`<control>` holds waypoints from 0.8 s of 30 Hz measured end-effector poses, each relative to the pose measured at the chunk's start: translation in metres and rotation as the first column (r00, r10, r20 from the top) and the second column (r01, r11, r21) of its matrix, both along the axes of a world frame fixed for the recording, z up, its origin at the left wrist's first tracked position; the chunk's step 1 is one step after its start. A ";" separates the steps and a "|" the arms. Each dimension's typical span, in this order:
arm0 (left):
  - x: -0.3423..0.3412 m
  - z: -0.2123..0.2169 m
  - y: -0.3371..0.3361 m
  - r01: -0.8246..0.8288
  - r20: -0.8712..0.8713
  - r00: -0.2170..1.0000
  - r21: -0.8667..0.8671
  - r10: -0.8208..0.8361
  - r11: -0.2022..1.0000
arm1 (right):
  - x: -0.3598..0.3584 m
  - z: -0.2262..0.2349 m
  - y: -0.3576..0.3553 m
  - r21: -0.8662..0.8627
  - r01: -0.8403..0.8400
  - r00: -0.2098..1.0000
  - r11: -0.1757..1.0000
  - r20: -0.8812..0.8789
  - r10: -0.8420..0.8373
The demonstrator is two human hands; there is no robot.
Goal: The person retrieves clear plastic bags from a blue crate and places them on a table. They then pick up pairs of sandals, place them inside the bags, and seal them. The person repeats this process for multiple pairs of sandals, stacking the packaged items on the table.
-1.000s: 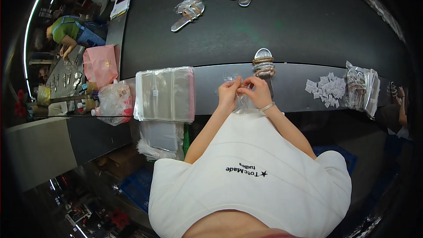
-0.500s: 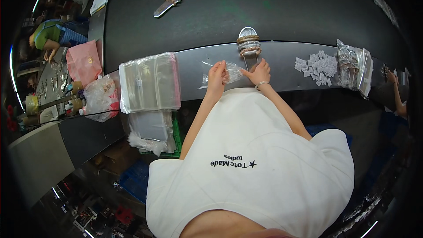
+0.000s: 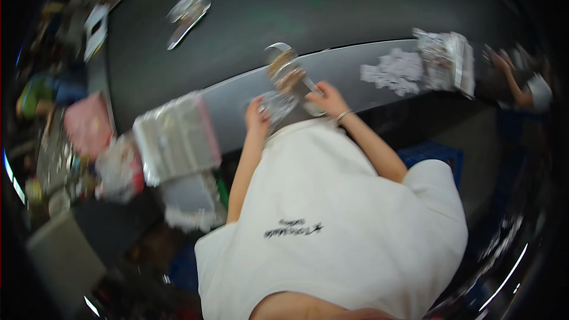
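- Since the earlier frames the whole view is tilting and blurring, and the grey ledge (image 3: 355,77) is now slanting up toward the right instead of lying level.
- That ledge is running along the near edge of the dark table (image 3: 332,12), with a stack of clear bags (image 3: 175,136) lying on its left part.
- Both forearms are reaching up from the white shirt, converging at the ledge's middle.
- A sandal (image 3: 284,65) is lying on the ledge just above the hands, its long axis pointing away from the person, slightly leftward.
- A small clear bag (image 3: 277,105) is sitting between the hands at the ledge's near edge.
- The left hand (image 3: 257,120) is pinching the bag's left side.
- The right hand (image 3: 327,101), wearing a bracelet, is gripping its right side; blur is hiding the fingers' exact closure.
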State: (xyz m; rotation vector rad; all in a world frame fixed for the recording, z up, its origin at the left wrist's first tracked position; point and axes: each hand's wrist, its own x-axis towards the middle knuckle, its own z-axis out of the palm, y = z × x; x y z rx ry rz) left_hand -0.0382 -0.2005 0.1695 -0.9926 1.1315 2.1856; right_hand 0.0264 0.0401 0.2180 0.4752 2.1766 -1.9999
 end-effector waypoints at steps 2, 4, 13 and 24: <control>-0.008 0.003 0.011 -0.033 0.063 0.998 0.056 0.029 0.998 | 0.004 0.049 0.002 0.047 -0.083 0.950 0.995 0.305 0.065; -0.013 -0.021 0.001 0.035 0.007 0.999 0.158 -0.036 0.987 | 0.012 0.022 0.012 0.584 -0.280 0.946 0.762 0.032 0.323; -0.014 0.066 0.058 -0.242 -0.522 0.068 -0.835 -0.850 0.493 | 0.012 0.037 0.012 0.523 -0.359 0.927 0.773 0.298 0.228; -0.114 0.229 0.087 -0.586 -0.061 -0.533 -0.693 -0.844 0.420 | -0.038 0.116 0.041 -0.566 0.270 0.956 0.779 0.258 -0.143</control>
